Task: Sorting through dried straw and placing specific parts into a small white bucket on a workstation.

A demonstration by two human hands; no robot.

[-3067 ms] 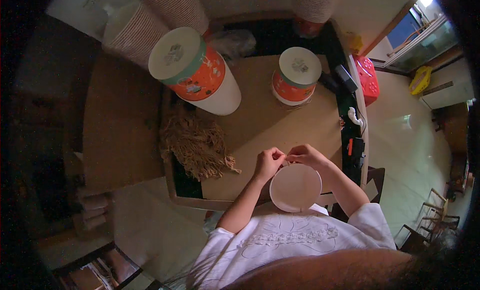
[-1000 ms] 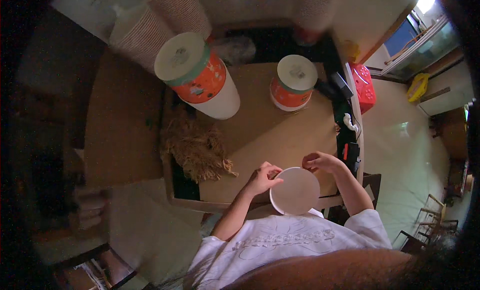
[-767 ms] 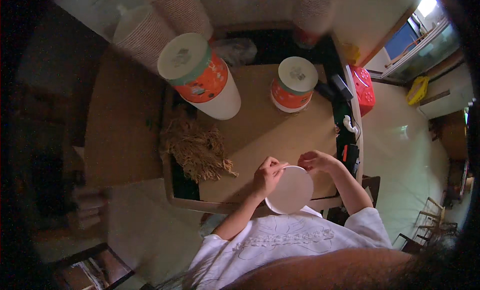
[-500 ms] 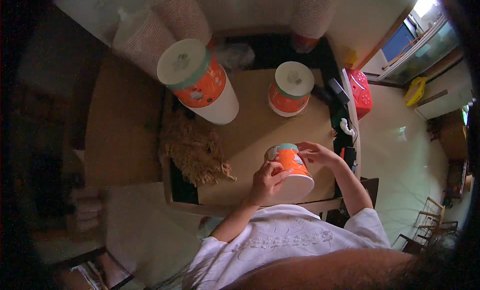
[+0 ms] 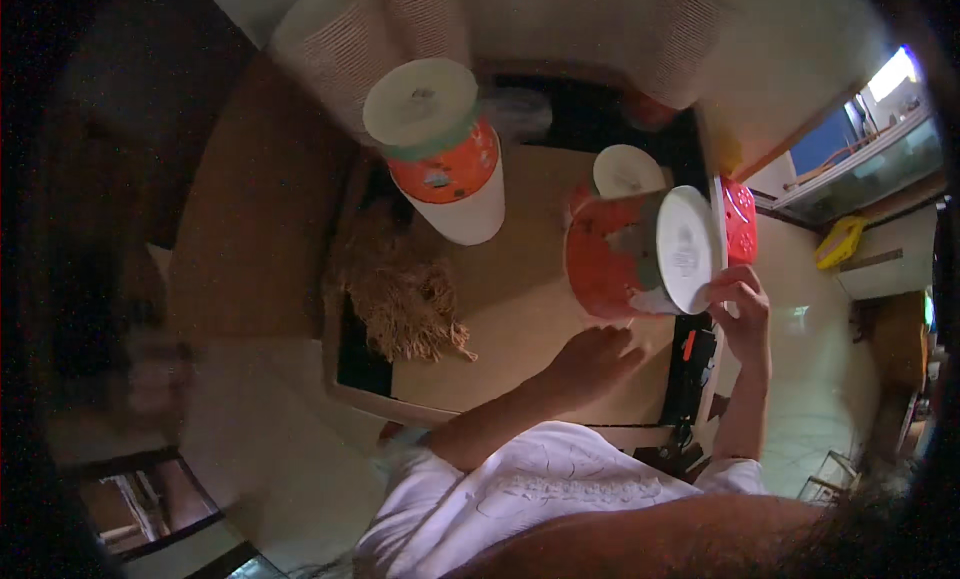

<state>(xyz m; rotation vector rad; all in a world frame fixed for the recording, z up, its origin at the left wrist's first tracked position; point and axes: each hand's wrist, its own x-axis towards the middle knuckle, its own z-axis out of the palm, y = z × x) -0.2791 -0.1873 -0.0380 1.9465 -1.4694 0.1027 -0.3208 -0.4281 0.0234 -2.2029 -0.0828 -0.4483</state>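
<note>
Swung out toward the standing tub (image 5: 628,169), the orange paper tub (image 5: 608,251) now tips crosswise on its near side, base edge pinched by the right hand (image 5: 738,304), the left hand (image 5: 595,364), grip unclear, on that same side.

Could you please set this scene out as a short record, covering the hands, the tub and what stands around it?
Right hand: holds the orange tub at its base rim
Left hand: just below the tub's side in the picture; blurred, contact unclear
Orange tub pose: tilted over, white base facing right
Rear tub: base up, partly hidden by the orange tub
Tall stack: left of both tubs, orange above white
Brown strands: loose heap, left of the left hand
Surface: cardboard on a table
</note>
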